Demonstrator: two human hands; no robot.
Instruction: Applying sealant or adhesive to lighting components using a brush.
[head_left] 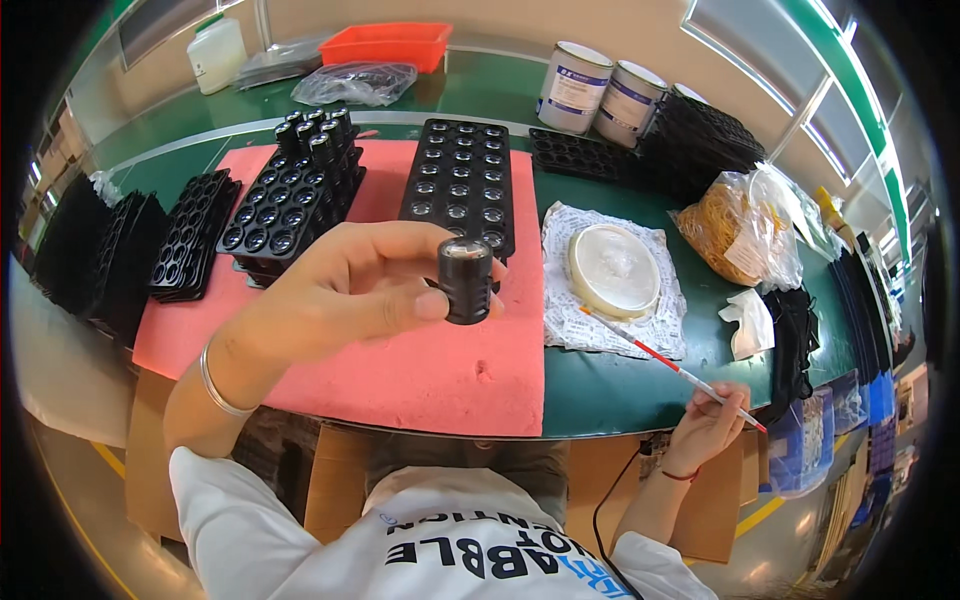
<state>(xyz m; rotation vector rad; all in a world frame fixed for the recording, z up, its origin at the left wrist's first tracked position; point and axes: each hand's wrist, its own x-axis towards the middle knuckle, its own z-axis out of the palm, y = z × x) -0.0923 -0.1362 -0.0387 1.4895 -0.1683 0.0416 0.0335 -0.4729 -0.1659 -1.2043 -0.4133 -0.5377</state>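
Note:
Between the thumb and fingers of my left hand (345, 285) stands a short black cylinder (466, 282) with a glassy top, like a flashlight head, held upright above the pink mat (400, 375). My right hand (708, 428), lower right, pinches a thin red-and-white brush (660, 360). Its tip reaches the near edge of a round, pale shallow dish (614, 270), which rests on a crumpled printed paper (560, 325). Behind my left hand lies a black tray (458, 180) of lens-topped round parts. To its left, stacked black trays (275, 215) carry more such parts, several standing tall on top.
Empty-looking black trays (192, 235) stack at the left. Along the back are a red bin (385, 45), a plastic bag (355, 83), a white jug (217, 55) and metal cans (575, 88). At right sit a bag of yellowish bands (735, 225) and a white tissue (750, 325).

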